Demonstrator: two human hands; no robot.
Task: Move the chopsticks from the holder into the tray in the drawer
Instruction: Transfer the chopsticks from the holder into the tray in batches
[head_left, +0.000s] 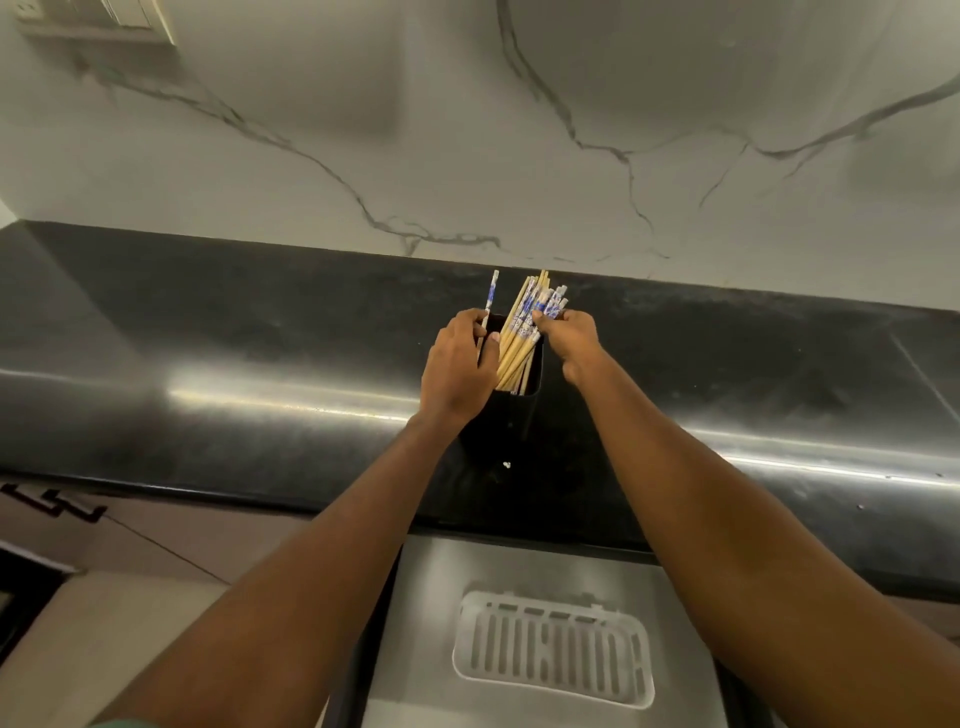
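Chopsticks (517, 345) stand bundled in the holder (511, 415); the right hand (571, 338) grip pinches their patterned tops, while the left hand (457, 369) grip curls round a lone chopstick (491, 297) at the rim.

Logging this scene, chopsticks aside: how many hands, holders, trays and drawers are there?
hands: 2 (left hand, right hand, both gripping chopsticks)
holder: 1
tray: 1
drawer: 1
Total: 5
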